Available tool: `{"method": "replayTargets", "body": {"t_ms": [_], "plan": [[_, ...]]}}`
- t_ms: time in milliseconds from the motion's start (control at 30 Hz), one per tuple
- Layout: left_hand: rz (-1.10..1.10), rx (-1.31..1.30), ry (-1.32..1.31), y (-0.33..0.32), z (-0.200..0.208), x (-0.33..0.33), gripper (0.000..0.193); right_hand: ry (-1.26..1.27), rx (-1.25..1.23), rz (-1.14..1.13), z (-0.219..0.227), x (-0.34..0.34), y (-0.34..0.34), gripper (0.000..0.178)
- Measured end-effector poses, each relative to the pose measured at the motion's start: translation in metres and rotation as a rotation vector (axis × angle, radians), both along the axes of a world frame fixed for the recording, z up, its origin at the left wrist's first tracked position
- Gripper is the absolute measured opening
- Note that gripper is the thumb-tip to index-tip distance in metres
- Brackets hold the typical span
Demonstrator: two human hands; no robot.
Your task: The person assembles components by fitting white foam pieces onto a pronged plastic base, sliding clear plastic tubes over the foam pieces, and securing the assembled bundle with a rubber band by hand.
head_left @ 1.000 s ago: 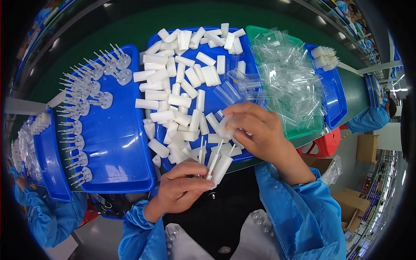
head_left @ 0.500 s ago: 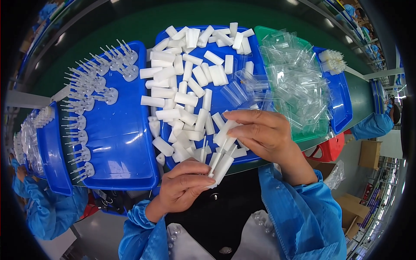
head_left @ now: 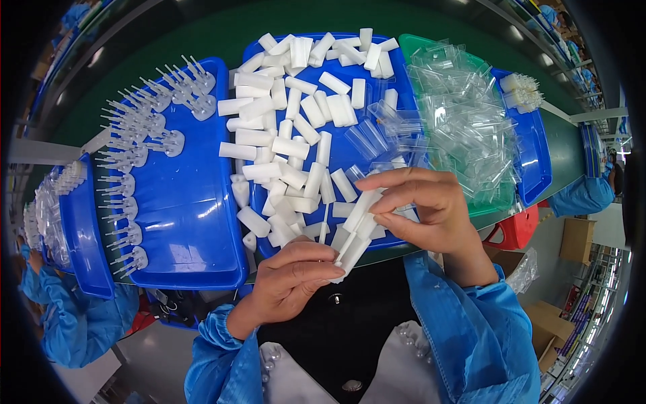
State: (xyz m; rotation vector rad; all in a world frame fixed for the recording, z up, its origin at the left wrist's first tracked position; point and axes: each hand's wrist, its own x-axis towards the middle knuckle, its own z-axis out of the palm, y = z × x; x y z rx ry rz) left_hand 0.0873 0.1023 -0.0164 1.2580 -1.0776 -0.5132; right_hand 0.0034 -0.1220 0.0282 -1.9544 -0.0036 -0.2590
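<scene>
White blocks [head_left: 254, 221]: matt, foam-like. Blue tray [head_left: 182, 222]: smooth, glossy plastic. Clear pieces [head_left: 464, 135]: shiny plastic. Jacket sleeve [head_left: 464, 330]: cloth, slight sheen.

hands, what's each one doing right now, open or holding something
Left hand: closed, holding a pronged piece.
Right hand: closed, pinching a white block.

Parts trays [head_left: 188, 225] and blue-smocked co-workers [head_left: 81, 326] show a factory.
</scene>
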Motion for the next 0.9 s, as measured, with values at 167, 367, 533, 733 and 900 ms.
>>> {"method": "replayTargets", "body": {"t_ms": [167, 367, 533, 733, 900], "plan": [[0.013, 0.022, -0.031, -0.004, 0.0, 0.001, 0.021, 0.014, 0.125, -0.048, -0.008, -0.001, 0.017, 0.008], [0.036, 0.014, -0.008, 0.002, -0.004, -0.001, 0.023, -0.044, 0.203, -0.034, -0.01, -0.002, 0.024, 0.01], [0.053, -0.042, 0.289, 0.003, -0.005, -0.005, 0.024, 0.026, 0.392, 0.072, -0.005, -0.003, 0.018, 0.01], [-0.04, -0.082, 0.296, 0.003, -0.008, -0.003, 0.025, -0.014, 0.331, 0.188, -0.005, -0.002, 0.015, 0.009], [-0.116, -0.126, 0.488, 0.002, -0.009, -0.008, 0.023, -0.015, 0.38, 0.152, -0.007, -0.003, 0.025, 0.01]]}}
